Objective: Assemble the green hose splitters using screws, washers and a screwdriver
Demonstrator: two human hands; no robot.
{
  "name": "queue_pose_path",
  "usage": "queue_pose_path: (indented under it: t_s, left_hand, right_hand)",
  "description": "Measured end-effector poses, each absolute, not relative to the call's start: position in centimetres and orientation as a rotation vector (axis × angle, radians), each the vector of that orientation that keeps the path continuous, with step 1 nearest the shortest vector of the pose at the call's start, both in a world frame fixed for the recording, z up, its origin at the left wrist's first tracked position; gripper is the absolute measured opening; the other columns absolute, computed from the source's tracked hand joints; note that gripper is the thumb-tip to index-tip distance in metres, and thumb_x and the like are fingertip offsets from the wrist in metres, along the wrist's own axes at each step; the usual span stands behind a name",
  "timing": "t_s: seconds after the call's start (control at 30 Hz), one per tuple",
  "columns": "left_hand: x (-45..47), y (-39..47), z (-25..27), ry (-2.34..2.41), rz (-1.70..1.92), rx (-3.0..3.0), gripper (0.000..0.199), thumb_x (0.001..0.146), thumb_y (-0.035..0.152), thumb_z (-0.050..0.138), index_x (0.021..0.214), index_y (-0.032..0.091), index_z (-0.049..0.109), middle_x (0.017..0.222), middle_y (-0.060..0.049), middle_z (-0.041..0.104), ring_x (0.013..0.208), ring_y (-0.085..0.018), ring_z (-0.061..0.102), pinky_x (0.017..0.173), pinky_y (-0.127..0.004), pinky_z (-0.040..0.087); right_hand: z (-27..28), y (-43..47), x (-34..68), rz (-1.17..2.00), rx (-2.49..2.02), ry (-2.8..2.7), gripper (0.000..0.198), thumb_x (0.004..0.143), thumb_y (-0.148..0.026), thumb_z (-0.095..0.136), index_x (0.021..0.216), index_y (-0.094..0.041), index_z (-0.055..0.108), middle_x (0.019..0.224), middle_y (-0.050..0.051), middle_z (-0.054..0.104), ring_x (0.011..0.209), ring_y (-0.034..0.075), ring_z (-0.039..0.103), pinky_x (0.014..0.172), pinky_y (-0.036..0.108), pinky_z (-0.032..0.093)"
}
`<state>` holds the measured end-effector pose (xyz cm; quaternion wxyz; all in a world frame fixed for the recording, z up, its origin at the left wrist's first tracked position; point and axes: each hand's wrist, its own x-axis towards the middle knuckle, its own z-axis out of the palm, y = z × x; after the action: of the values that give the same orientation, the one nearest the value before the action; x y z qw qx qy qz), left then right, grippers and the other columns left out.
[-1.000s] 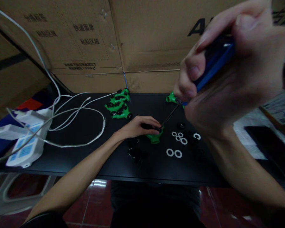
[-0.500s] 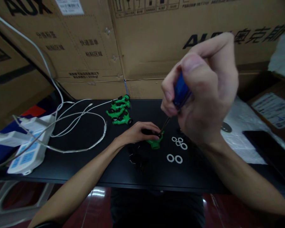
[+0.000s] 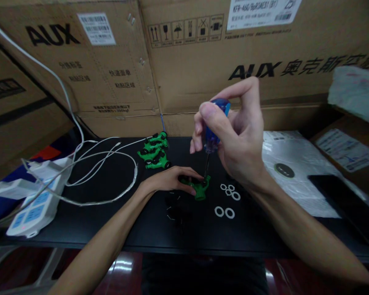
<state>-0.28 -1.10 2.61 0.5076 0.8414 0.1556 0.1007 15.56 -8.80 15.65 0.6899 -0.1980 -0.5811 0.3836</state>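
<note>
Green fitting [image 3: 199, 191] pinched in L hand [image 3: 174, 179], R hand [image 3: 240, 143] curled rnd blue scrdrvr [image 3: 211, 138].

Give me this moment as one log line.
left hand: holding green Y-shaped fitting on black tabletop | right hand: gripping blue-handled screwdriver, pointing down at fitting | right of fitting: white washers

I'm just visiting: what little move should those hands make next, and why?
Probably a small twist of the blue-handled screwdriver. The right hand grips its handle, its shaft points down to the green Y-shaped fitting, and the left hand holds that fitting on the black table. Whether the tip sits in a screw is too small to tell.
</note>
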Motion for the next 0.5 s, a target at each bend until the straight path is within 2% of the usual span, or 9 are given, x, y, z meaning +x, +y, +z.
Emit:
queue_pose_path:
  t_s: [0.07, 0.13, 0.17, 0.27, 0.4, 0.5]
  left_hand:
    - [-0.30, -1.01, 2.59, 0.370, 0.230, 2.030, 0.048, 0.081, 0.031, 0.082, 0.127, 0.027, 0.070, 0.129, -0.006, 0.069, 0.121, -0.022, 0.064, 0.107, -0.036, 0.046]
    - [-0.32, -0.95, 2.59, 0.362, 0.222, 2.023, 0.047, 0.082, 0.030, 0.082, 0.126, 0.027, 0.071, 0.129, -0.006, 0.068, 0.121, -0.022, 0.063, 0.107, -0.037, 0.045]
    - [-0.33, -0.93, 2.60, 0.358, 0.221, 2.018, 0.046, 0.082, 0.030, 0.082, 0.126, 0.027, 0.071, 0.129, -0.006, 0.068, 0.121, -0.022, 0.063, 0.107, -0.037, 0.045]
    - [-0.33, -0.91, 2.61, 0.350, 0.227, 2.005, 0.046, 0.082, 0.030, 0.082, 0.126, 0.028, 0.071, 0.127, -0.006, 0.068, 0.120, -0.022, 0.063, 0.107, -0.037, 0.045]
    - [-0.33, -0.92, 2.63, 0.356, 0.224, 2.000, 0.045, 0.082, 0.030, 0.082, 0.126, 0.028, 0.071, 0.128, -0.006, 0.068, 0.120, -0.022, 0.063, 0.106, -0.038, 0.046]
    - [-0.33, -0.89, 2.65, 0.359, 0.219, 2.010, 0.047, 0.082, 0.032, 0.082, 0.127, 0.028, 0.070, 0.129, -0.006, 0.067, 0.121, -0.022, 0.062, 0.108, -0.038, 0.044]
  right_hand:
    - [15.53, -8.50, 15.62, 0.879, -0.435, -1.289, 0.028, 0.093, -0.027, 0.068, 0.094, -0.030, 0.040, 0.063, -0.010, 0.050, 0.045, 0.012, 0.042, 0.039, 0.024, 0.034]
    - [15.49, -8.13, 15.76, 0.900, -0.422, -1.259, 0.022, 0.095, -0.037, 0.064, 0.093, -0.029, 0.044, 0.059, -0.010, 0.044, 0.042, 0.011, 0.032, 0.036, 0.023, 0.024]
    - [15.50, -7.96, 15.84, 0.918, -0.424, -1.261, 0.020, 0.096, -0.044, 0.060, 0.093, -0.027, 0.048, 0.058, -0.008, 0.043, 0.042, 0.011, 0.030, 0.036, 0.024, 0.023]
    - [15.59, -7.75, 16.00, 0.963, -0.445, -1.299, 0.031, 0.098, -0.053, 0.049, 0.091, -0.025, 0.058, 0.062, -0.004, 0.047, 0.044, 0.012, 0.037, 0.040, 0.028, 0.033]
    - [15.59, -8.06, 15.94, 0.926, -0.459, -1.300, 0.019, 0.094, -0.042, 0.062, 0.093, -0.028, 0.050, 0.074, -0.004, 0.059, 0.054, 0.014, 0.054, 0.054, 0.031, 0.049]
    - [15.38, -8.17, 15.90, 0.950, -0.465, -1.288, 0.026, 0.092, -0.032, 0.068, 0.094, -0.029, 0.042, 0.071, -0.008, 0.058, 0.051, 0.012, 0.050, 0.049, 0.026, 0.044]
